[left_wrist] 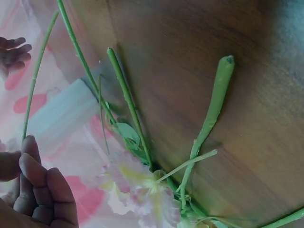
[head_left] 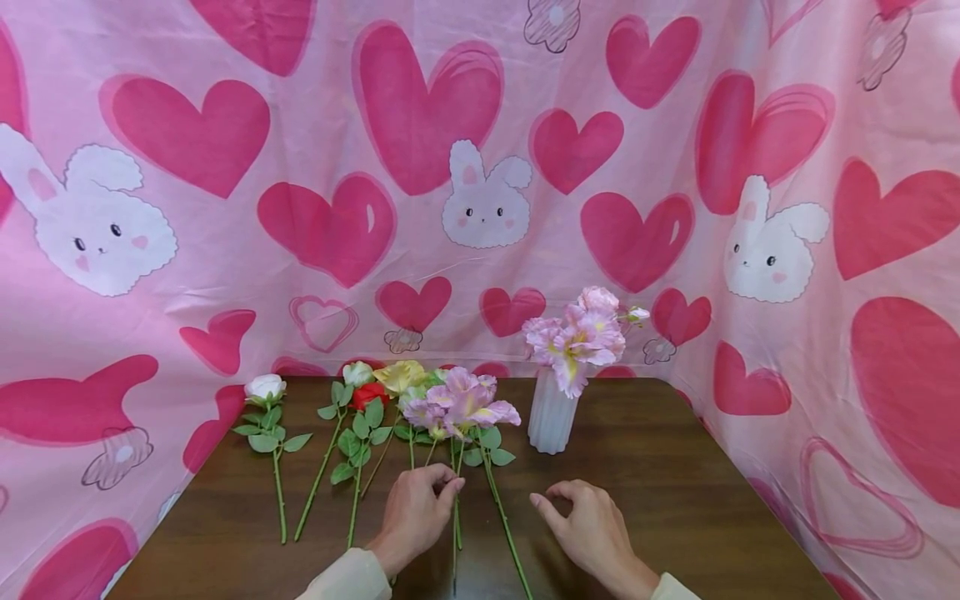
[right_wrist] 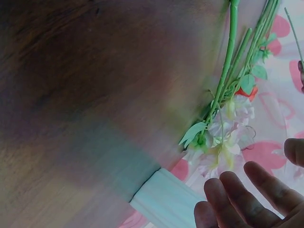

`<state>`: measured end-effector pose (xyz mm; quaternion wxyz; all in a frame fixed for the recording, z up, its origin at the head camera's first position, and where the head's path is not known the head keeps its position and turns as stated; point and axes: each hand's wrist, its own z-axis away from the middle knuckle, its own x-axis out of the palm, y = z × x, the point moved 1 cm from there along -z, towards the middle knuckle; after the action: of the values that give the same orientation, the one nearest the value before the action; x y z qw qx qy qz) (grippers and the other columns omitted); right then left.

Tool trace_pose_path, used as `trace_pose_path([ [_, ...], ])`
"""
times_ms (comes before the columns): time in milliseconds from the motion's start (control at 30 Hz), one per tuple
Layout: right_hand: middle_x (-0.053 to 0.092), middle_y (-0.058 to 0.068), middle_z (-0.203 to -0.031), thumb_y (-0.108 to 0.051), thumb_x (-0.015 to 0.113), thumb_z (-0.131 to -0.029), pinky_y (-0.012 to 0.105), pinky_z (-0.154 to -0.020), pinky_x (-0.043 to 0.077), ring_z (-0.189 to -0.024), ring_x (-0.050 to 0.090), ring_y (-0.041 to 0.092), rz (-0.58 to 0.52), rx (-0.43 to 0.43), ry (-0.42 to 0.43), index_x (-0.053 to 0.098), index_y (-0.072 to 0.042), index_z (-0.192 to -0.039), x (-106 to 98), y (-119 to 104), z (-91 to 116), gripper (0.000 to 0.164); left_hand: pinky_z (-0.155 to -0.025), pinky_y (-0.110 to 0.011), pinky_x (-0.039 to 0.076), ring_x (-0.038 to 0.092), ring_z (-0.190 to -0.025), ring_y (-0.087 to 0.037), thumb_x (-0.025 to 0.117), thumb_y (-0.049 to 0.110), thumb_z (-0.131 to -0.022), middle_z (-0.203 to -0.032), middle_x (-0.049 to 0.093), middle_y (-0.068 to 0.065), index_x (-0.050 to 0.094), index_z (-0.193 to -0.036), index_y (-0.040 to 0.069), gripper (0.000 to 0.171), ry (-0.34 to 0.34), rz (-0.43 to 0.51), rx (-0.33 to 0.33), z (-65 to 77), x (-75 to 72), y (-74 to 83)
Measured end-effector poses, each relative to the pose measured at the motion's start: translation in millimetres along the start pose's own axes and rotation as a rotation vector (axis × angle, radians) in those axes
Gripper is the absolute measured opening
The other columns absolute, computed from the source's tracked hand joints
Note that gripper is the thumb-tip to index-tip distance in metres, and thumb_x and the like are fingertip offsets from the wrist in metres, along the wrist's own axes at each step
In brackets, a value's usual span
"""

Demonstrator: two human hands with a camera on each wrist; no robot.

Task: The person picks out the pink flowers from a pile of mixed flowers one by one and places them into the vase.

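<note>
My left hand [head_left: 418, 510] pinches a thin green flower stem [left_wrist: 35, 80] between thumb and fingertips, over the middle of the table. Just beyond that hand are pink-purple frilly flowers [head_left: 468, 402]; which bloom belongs to the pinched stem I cannot tell. To the right, my right hand [head_left: 588, 529] hovers with loosely bent fingers and holds nothing. A white ribbed vase [head_left: 552, 417] stands upright farther back, nearer the right hand. It carries pink blooms [head_left: 577, 342] with yellow centres. In the right wrist view the vase [right_wrist: 166, 202] shows partly behind the fingers.
Left of my hands lie a white rose [head_left: 266, 388], a red rose [head_left: 369, 396], a yellow flower [head_left: 401, 377] and another whitish rose [head_left: 357, 372], stems toward me. A leafy stem [head_left: 504, 517] lies between the hands. Heart-patterned cloth [head_left: 427, 108] hangs around the brown table [head_left: 660, 450].
</note>
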<state>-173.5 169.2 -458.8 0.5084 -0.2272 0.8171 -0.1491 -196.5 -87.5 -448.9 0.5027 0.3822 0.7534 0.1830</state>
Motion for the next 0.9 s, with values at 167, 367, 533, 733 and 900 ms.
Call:
trace_pose_path([
  [167,0.071,-0.013,-0.084,-0.053,0.078,-0.087,0.037,-0.067,0.053,-0.079,0.068,0.012,-0.005,0.0,-0.001,0.076,-0.028,-0.082,-1,-2,-1,0.025,-0.054,-0.024,0.041,0.048,-0.056,0.001,0.079,0.017,-0.091,-0.065,0.062,0.015,0.073,-0.079,0.022,0.014,-0.003,0.01,0.043,-0.1,-0.5,3.5],
  [367,0.071,-0.013,-0.084,-0.051,0.079,-0.087,0.037,-0.068,0.054,-0.079,0.069,0.012,-0.011,-0.009,0.009,0.077,-0.028,-0.082,-1,-4,-1,0.024,-0.057,-0.024,0.043,0.05,-0.058,0.003,0.078,0.016,-0.092,-0.069,0.066,0.015,0.074,-0.081,0.023,0.014,-0.003,0.018,0.1,-0.1,-1.8,6.2],
  [533,0.071,-0.013,-0.084,-0.049,0.08,-0.087,0.036,-0.068,0.054,-0.078,0.068,0.011,-0.027,-0.011,0.003,0.077,-0.027,-0.083,-1,-6,-2,0.023,-0.057,-0.024,0.044,0.051,-0.058,0.003,0.078,0.014,-0.092,-0.069,0.068,0.013,0.073,-0.08,0.024,0.016,0.007,0.015,0.142,0.0,-3.0,7.2],
  [733,0.071,-0.014,-0.084,-0.048,0.08,-0.087,0.036,-0.067,0.054,-0.078,0.068,0.01,-0.036,-0.014,0.008,0.077,-0.028,-0.083,0,-6,-1,0.021,-0.058,-0.024,0.045,0.054,-0.061,0.004,0.078,0.014,-0.091,-0.073,0.07,0.013,0.074,-0.081,0.023,0.014,0.006,0.006,0.185,-0.3,-4.0,8.8],
  [900,0.072,-0.013,-0.084,-0.048,0.08,-0.087,0.036,-0.068,0.054,-0.079,0.069,0.012,-0.042,-0.018,0.012,0.077,-0.028,-0.083,0,-7,-1,0.021,-0.058,-0.024,0.046,0.054,-0.061,0.004,0.078,0.014,-0.092,-0.074,0.071,0.011,0.075,-0.083,0.021,0.012,-0.009,0.014,0.222,-0.9,-3.1,11.3],
])
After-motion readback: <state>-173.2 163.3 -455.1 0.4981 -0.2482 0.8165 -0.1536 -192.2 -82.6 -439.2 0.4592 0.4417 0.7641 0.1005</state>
